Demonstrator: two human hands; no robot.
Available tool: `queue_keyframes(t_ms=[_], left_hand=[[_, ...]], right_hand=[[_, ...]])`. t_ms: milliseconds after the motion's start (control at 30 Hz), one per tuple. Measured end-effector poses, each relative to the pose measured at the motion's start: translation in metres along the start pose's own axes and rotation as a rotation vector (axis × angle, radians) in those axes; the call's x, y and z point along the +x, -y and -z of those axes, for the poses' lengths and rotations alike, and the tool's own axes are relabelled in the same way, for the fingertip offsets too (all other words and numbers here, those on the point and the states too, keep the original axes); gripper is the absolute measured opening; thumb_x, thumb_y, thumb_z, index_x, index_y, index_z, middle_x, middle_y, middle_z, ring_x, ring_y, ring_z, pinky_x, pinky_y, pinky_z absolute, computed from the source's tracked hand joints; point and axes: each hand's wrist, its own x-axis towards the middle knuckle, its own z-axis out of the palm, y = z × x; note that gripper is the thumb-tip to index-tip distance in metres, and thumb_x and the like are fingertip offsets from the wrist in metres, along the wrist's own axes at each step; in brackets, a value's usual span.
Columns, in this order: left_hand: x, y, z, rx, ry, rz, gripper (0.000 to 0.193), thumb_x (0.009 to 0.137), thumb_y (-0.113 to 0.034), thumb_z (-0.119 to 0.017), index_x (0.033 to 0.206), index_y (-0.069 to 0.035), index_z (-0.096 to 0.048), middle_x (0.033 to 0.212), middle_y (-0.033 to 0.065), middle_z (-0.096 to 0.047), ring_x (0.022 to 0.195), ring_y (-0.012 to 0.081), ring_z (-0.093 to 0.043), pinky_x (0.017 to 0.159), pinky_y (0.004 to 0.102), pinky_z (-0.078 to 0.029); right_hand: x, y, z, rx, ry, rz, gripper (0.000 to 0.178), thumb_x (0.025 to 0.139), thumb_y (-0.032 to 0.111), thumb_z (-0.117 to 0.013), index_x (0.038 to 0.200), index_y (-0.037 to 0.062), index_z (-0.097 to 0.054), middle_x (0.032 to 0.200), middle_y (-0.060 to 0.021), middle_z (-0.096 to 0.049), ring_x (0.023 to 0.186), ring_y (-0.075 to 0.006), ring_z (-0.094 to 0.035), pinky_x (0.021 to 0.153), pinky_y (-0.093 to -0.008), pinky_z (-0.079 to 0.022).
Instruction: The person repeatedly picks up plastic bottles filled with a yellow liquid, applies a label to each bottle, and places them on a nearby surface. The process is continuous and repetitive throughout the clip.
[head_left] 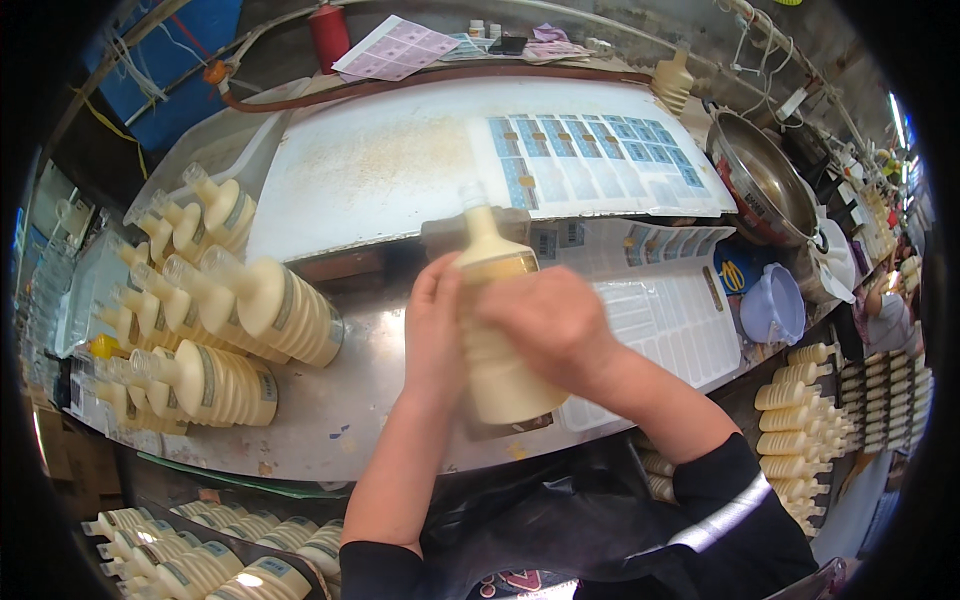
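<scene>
A ribbed, cream-filled clear bottle (512, 390) stands slightly tilted in front of me, its narrow neck pointing away. My left hand (432, 325) is closed around its left side. My right hand (552, 325), blurred by motion, is curled against the bottle's front over a gold-edged label (505, 268). Its fingertips are hidden, and I cannot make out anything in them. To the left, several similar cream bottles (285, 310) with labels lean together on the metal table (365, 395).
Sheets of blue labels (585, 150) lie on the sloping white board (350, 150). A partly used label sheet (660, 320) rests right of my hands. Further right are a metal pan (765, 175) and a purple basket (772, 305). More cream bottles (795, 430) stand low at right and left.
</scene>
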Motion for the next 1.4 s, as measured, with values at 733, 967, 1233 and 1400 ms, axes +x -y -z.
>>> queue_keyframes(t_ms=[733, 967, 1233, 1400], left_hand=[[-0.004, -0.008, -0.01, 0.389, -0.027, -0.022, 0.048, 0.1, -0.029, -0.069, 0.131, -0.004, -0.042, 0.119, 0.0087, -0.056, 0.105, 0.0147, -0.057, 0.09, 0.0296, -0.051], [0.002, 0.006, 0.005, 0.09, -0.022, -0.023, 0.036, 0.103, -0.022, -0.062, 0.13, -0.002, -0.048, 0.123, 0.0104, -0.06, 0.105, 0.0151, -0.061, 0.092, 0.0316, -0.053], [-0.028, 0.001, 0.011, 0.173, 0.047, 0.072, 0.043, 0.104, -0.02, -0.057, 0.143, -0.004, -0.047, 0.135, 0.0102, -0.06, 0.124, 0.0202, -0.058, 0.108, 0.0388, -0.045], [-0.056, -0.007, -0.007, 0.359, 0.105, 0.121, 0.068, 0.091, -0.024, -0.07, 0.147, -0.001, -0.039, 0.136, 0.0146, -0.057, 0.125, 0.0229, -0.056, 0.109, 0.0379, -0.044]], right_hand=[[0.026, -0.033, -0.029, 0.259, -0.009, -0.753, 0.041, 0.094, 0.01, -0.055, 0.134, 0.0035, -0.046, 0.125, -0.0242, -0.06, 0.118, -0.0416, -0.059, 0.103, -0.046, -0.045], [-0.026, -0.077, -0.028, 0.359, -0.152, -0.722, 0.043, 0.095, 0.008, -0.057, 0.135, -0.0002, -0.047, 0.128, -0.0191, -0.06, 0.12, -0.0332, -0.058, 0.105, -0.0402, -0.044], [-0.015, -0.068, -0.031, 0.431, -0.148, -0.745, 0.044, 0.096, 0.01, -0.057, 0.137, -0.0002, -0.046, 0.129, -0.0215, -0.058, 0.122, -0.0343, -0.056, 0.105, -0.0409, -0.043], [-0.022, -0.078, -0.031, 0.33, -0.168, -0.673, 0.042, 0.096, 0.007, -0.057, 0.136, 0.0001, -0.046, 0.126, -0.0178, -0.061, 0.117, -0.0293, -0.06, 0.102, -0.0391, -0.046]])
